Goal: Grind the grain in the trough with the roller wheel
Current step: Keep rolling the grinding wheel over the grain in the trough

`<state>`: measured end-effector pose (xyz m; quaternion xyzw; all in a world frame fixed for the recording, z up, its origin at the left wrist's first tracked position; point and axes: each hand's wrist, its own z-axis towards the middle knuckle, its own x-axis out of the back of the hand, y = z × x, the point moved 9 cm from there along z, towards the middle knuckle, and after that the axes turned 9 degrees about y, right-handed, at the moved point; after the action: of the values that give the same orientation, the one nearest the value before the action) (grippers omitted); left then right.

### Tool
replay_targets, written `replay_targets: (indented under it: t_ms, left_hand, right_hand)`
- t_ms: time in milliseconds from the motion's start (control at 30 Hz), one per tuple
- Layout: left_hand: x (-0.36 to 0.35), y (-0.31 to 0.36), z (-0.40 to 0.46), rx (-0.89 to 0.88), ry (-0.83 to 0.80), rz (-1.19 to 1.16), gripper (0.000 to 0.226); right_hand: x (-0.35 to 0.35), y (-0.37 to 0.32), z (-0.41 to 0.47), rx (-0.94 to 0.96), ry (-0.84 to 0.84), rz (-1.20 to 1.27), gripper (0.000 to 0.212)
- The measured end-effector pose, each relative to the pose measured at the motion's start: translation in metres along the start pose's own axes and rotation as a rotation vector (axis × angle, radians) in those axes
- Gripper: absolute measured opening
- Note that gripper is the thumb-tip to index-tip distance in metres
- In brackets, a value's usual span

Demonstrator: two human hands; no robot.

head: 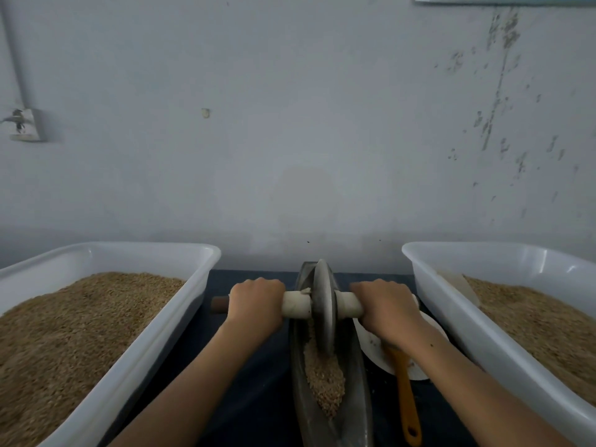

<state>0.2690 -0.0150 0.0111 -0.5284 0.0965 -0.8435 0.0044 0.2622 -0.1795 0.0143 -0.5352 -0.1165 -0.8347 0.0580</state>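
A narrow dark metal trough (358, 391) runs away from me down the middle of the table. Brown grain (324, 375) lies along its groove. A grey metal roller wheel (323, 311) stands upright in the trough's far half, its rim down in the grain. A pale axle handle (296, 304) passes through the wheel, with a brown tip at its left end. My left hand (254, 301) is closed around the handle left of the wheel. My right hand (385, 306) grips it right of the wheel.
Two large white plastic tubs stand either side, the left tub (180, 253) and the right tub (429, 253) both heaped with brown grain. A white plate (371, 346) with an orange-handled tool (406, 404) lies right of the trough. A grey wall is close behind.
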Motion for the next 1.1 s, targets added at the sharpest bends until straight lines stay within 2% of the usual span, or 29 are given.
replay_targets:
  t_ms: [67,200,267,333,433,533,600,667,767,867,1000,1100]
  left_hand:
    - [-0.002,0.000,0.001,-0.035,-0.036,0.000,0.028]
    - [-0.014,-0.001,-0.007,-0.099,-0.318,-0.099,0.042]
    - [-0.022,0.000,-0.016,-0.106,-0.500,-0.237,0.034]
    - [-0.029,0.002,-0.021,-0.119,-0.602,-0.319,0.012]
    - [-0.026,-0.002,-0.015,-0.095,-0.509,-0.261,0.015]
    - [-0.011,-0.003,-0.003,-0.073,-0.227,-0.069,0.031]
    - [-0.002,0.001,0.001,-0.068,-0.058,-0.013,0.027]
    - [0.001,0.002,0.002,-0.058,0.020,-0.018,0.023]
    - [-0.002,0.001,0.001,-0.074,-0.019,-0.035,0.026]
    - [-0.010,0.000,-0.001,-0.090,-0.153,-0.064,0.035]
    - [-0.021,-0.002,-0.008,-0.100,-0.356,-0.089,0.044]
    - [-0.027,-0.003,-0.010,-0.095,-0.425,-0.107,0.044]
  right_hand:
    - [-0.002,0.001,0.001,0.024,-0.042,0.005,0.013]
    - [-0.007,-0.003,-0.005,0.092,-0.259,-0.015,0.024]
    - [-0.009,-0.005,-0.008,0.111,-0.346,-0.032,0.024]
    - [-0.011,-0.006,-0.010,0.119,-0.389,-0.044,0.027]
    - [-0.008,-0.006,-0.007,0.105,-0.316,-0.027,0.025]
    - [-0.003,-0.003,-0.003,0.053,-0.128,-0.033,0.016]
    - [-0.001,0.001,-0.001,0.005,-0.008,-0.013,0.012]
    - [-0.001,0.003,-0.001,-0.014,0.062,0.004,0.011]
    - [-0.001,0.002,0.000,0.018,0.045,0.004,0.012]
    - [-0.005,-0.001,-0.001,0.085,-0.111,-0.004,0.014]
    - [-0.012,-0.001,-0.009,0.091,-0.363,0.038,0.032]
    - [-0.015,-0.002,-0.011,0.087,-0.402,0.040,0.032]
